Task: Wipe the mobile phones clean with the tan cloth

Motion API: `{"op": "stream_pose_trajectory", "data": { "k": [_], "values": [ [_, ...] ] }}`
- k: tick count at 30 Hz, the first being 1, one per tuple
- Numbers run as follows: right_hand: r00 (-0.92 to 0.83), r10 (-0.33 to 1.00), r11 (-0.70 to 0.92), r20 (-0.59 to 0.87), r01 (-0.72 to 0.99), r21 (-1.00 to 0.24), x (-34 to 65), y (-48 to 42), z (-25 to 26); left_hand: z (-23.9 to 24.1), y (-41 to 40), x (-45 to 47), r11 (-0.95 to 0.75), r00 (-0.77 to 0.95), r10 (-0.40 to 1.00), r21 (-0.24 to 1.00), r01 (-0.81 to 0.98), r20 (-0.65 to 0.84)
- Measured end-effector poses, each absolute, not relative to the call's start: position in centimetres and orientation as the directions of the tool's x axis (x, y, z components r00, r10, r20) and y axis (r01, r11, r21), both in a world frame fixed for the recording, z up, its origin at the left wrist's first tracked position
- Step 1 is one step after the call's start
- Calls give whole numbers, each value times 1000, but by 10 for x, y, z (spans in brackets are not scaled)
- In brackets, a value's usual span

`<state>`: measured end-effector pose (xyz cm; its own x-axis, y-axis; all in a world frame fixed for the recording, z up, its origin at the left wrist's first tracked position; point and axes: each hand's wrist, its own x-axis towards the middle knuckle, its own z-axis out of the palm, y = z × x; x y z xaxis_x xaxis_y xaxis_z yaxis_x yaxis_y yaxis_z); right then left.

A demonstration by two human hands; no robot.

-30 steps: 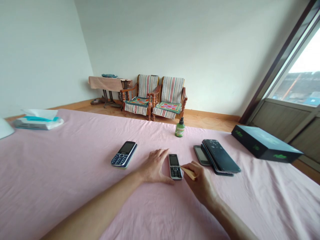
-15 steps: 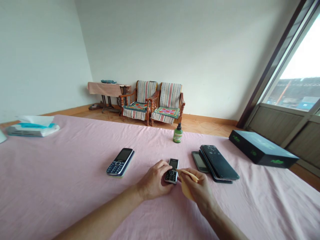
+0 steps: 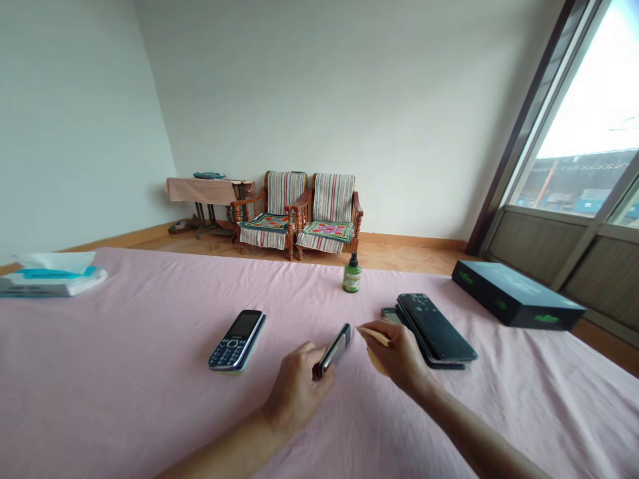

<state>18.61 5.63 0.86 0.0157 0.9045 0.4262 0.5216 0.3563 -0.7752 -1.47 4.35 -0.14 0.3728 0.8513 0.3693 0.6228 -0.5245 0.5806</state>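
Note:
My left hand [image 3: 297,384] is closed around a small keypad phone [image 3: 336,350], which is tipped on its edge with its side facing up. In my right hand [image 3: 403,356] is a yellow cloth [image 3: 374,335], pinched to a narrow point close to the phone's right side; a small gap shows between them. Part of the cloth hangs under my fingers. Off to the left lies a dark blue keypad phone [image 3: 236,340] on top of another thin item. A stack of dark smartphones [image 3: 438,327] is right of my right hand, which partly hides a smaller grey phone [image 3: 390,313].
A pink cloth [image 3: 150,372] covers the table. On it stand a green bottle [image 3: 352,276] with a black cap, a black box [image 3: 514,296] at the right and a tissue pack [image 3: 54,279] at the left. Two wooden armchairs [image 3: 332,199] are beyond the table.
The small phone has turned from lying face up onto its edge, lifted in my left hand. The yellow cloth's tip has come off the phone's face. The view has shifted slightly.

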Motion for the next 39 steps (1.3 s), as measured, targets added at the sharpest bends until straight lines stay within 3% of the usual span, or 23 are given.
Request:
{"op": "stream_pose_trajectory", "data": {
  "k": [7,21,31,39],
  "values": [
    [-136,845,482,518,615,-624,179,82,4,-3,42,-15,-476,382,877,634,610,291],
    [-227,789,540,572,699,-469,182,71,-30,-3,42,-15,-471,403,877,639,607,263],
    [-425,736,674,526,530,-515,147,32,-9,-5,43,-14,-431,372,894,702,567,249],
    [-514,665,745,542,506,-434,155,34,-5,-9,47,-17,-409,367,902,721,559,227]
  ]
}}
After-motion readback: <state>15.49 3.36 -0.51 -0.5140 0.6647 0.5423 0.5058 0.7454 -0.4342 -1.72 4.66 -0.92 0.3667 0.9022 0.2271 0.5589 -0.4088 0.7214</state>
